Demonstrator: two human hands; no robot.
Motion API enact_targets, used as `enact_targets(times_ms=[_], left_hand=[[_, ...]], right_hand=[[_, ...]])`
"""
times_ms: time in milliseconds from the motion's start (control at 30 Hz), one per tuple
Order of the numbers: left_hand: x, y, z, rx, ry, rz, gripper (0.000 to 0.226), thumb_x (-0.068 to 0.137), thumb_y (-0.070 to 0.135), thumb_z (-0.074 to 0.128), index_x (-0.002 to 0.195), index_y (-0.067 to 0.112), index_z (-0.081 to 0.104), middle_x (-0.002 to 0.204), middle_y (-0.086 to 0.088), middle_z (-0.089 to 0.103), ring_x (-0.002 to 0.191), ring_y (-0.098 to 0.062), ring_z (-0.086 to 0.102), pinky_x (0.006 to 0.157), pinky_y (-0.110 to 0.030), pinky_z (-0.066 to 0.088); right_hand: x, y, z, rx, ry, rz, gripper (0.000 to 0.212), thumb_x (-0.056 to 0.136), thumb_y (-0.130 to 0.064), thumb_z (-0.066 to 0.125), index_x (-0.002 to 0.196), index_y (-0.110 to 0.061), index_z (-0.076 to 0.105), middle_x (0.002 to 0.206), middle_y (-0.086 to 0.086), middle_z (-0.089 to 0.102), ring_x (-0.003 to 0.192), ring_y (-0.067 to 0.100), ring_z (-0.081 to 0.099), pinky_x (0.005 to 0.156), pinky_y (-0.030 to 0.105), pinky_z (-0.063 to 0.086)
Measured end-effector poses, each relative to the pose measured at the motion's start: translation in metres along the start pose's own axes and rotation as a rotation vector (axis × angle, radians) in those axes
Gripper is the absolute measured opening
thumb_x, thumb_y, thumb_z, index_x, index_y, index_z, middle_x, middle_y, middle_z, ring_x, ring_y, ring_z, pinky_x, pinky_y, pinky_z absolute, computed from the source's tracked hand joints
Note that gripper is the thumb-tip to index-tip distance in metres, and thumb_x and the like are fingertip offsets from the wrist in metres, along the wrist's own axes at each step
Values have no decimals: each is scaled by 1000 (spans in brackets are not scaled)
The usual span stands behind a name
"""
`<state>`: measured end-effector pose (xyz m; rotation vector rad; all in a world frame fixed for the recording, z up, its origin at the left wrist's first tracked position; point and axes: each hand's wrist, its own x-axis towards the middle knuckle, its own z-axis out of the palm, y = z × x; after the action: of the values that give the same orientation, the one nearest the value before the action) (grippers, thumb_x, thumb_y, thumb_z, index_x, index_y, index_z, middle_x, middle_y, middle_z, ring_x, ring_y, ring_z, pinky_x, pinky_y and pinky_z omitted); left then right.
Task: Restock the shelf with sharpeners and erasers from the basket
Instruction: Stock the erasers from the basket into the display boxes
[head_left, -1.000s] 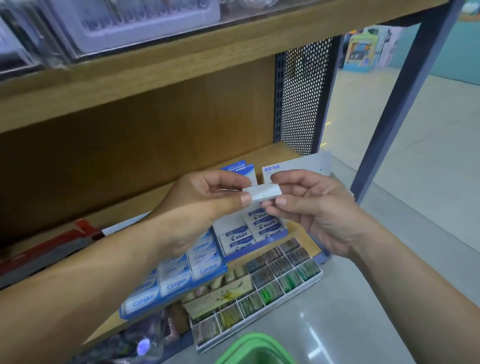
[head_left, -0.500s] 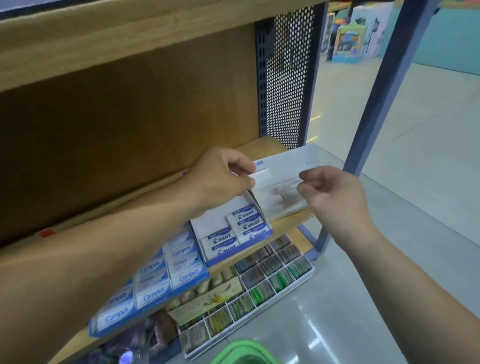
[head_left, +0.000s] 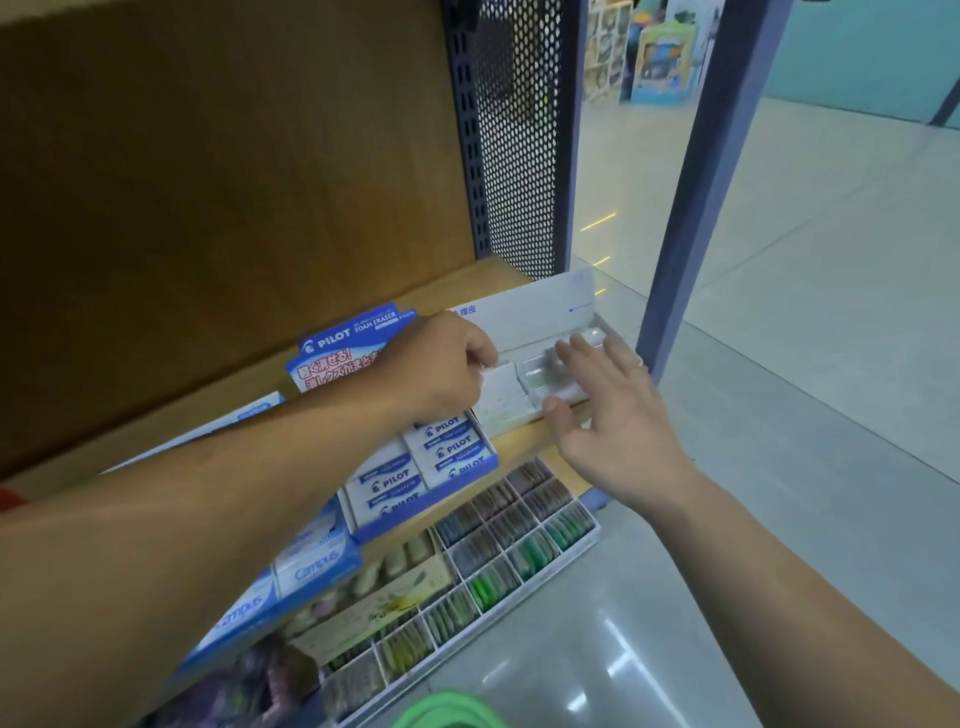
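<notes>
Two hands up at the shelf (head_left: 496, 278)! Left hand (head_left: 441, 371) shows curled fingers pinching the eraser (head_left: 501, 387) at its left edge, and that white eraser sits in the left slot of the white tray (head_left: 530, 312) at the shelf's right end. Right hand (head_left: 618, 415) is spread flat, fingers straight, over the tray's right side; touching or just above, cannot tell. Pilot box (head_left: 343, 338) sits just left of the tray, green basket (head_left: 447, 714) at the bottom edge.
</notes>
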<state>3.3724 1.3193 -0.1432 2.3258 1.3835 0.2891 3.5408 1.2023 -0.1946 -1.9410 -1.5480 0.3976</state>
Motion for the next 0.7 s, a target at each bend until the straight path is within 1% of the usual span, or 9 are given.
enact_targets(times_ms=[100,167,233,367,467,500,567,633,700], left_hand=[[4,1,-1,60,-41,-37,27,90,12,62,103,28,80,108,7,77,104,-18,68,92,-37,59],[5,1,-2,92,-54,-39,29,89,11,61,103,28,80,108,7,77,105,-18,68,91,-37,59],[5,0,-1,100,-18,-30,27,88,11,64,104,26,80,111,7,76,106,-17,68,92,-37,58],[1,-5,-2,111,50,3,14,85,16,67,89,20,80,88,6,77,88,-17,70,81,-40,61],[-4,-4,-2,205,-10,27,17,81,23,57,81,18,73,73,11,61,73,-16,59,75,-48,63],[-5,-3,-2,231,-26,32,19,80,24,54,82,18,71,74,10,58,73,-16,57,73,-50,63],[-7,0,-4,244,-30,34,18,84,23,55,86,20,73,83,5,69,81,-21,66,75,-47,63],[-7,5,-6,223,25,69,19,90,18,59,94,25,76,95,5,74,90,-22,69,78,-41,60],[-6,16,-8,178,80,139,21,94,15,60,100,25,77,101,7,73,92,-17,67,81,-37,58]], right_hand=[[4,-2,-1,-19,-58,16,51,99,-45,46,149,-38,39,162,-16,29,152,10,6,125,46,3],[7,-2,1,-38,-54,10,55,97,-51,43,150,-39,38,159,-21,31,150,8,7,125,44,1],[9,-2,3,-46,-50,9,67,88,-56,36,152,-39,38,151,-21,34,147,7,8,123,43,3],[9,-2,4,-55,2,3,70,83,-57,34,150,-39,42,147,-20,37,147,7,12,122,41,6],[7,1,6,-35,27,-20,61,87,-55,39,145,-37,49,155,-22,36,150,5,14,123,45,8],[6,2,7,-34,30,-33,56,91,-53,42,143,-36,51,156,-22,36,151,4,15,123,47,8],[5,5,6,-9,43,-40,50,94,-48,45,140,-33,57,155,-21,40,149,1,19,123,47,9],[4,8,3,34,38,-39,56,89,-46,41,138,-30,60,153,-20,44,146,-1,23,123,42,9],[3,9,1,46,21,-55,60,87,-44,38,141,-28,58,154,-20,43,147,-1,23,124,39,7]])
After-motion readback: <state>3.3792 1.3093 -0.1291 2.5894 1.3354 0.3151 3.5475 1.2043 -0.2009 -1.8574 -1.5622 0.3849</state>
